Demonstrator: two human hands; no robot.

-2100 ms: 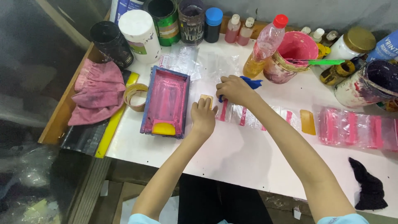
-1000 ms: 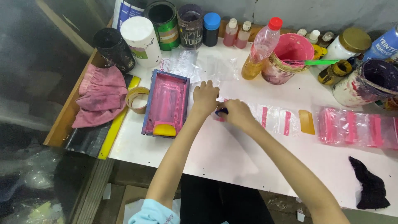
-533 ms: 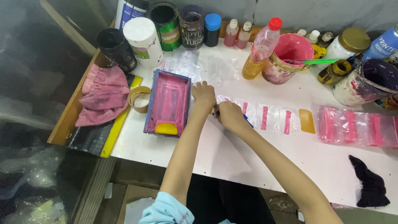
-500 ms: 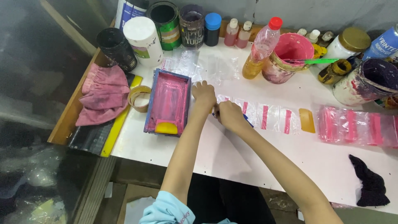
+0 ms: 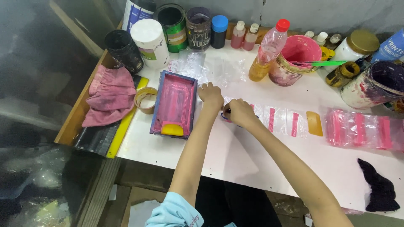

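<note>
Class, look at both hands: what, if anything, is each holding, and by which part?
The right hand pinches a small blue object; the held part is hidden. The left hand rests beside the pink tray, holding nothing visible.

White worktop [image 5: 235, 164] with a wooden left edge, grey wall [image 5: 328, 12] behind (stained, dull), dim cluttered floor [image 5: 38, 185] at left, soft even light

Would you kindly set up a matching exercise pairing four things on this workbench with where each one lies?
Things:
1. pink cloth
2. dark rag
3. tape roll
4. yellow scraper

Places:
A. near the table's front right edge
B. between the pink cloth and the pink-stained frame
C. at the table's far left edge
D. between the striped clear bags and the stack of pink-striped bags

Pairs: 1-C, 2-A, 3-B, 4-D
</note>
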